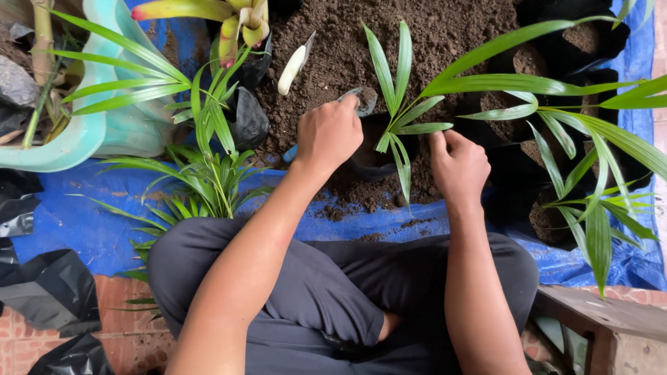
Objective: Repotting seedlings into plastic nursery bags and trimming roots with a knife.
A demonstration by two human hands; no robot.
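Note:
My left hand [330, 135] grips a small trowel with a blue handle [290, 153]. Its grey blade [365, 98] carries dark soil above a black planting bag [372, 165]. A young palm seedling [397, 104] stands in that bag, its leaves fanning upward. My right hand [458, 165] rests at the bag's right rim with its fingers curled on the edge, just right of the seedling's base. Both forearms reach out over my crossed legs in dark trousers.
A heap of dark soil [424, 35] lies on a blue tarp [69, 222], with a white-handled tool [292, 68] stuck in it. Potted seedlings in black bags [556, 146] stand right, loose seedlings [208, 173] and a teal pot [104, 135] left. A wooden bench corner [604, 323] is at lower right.

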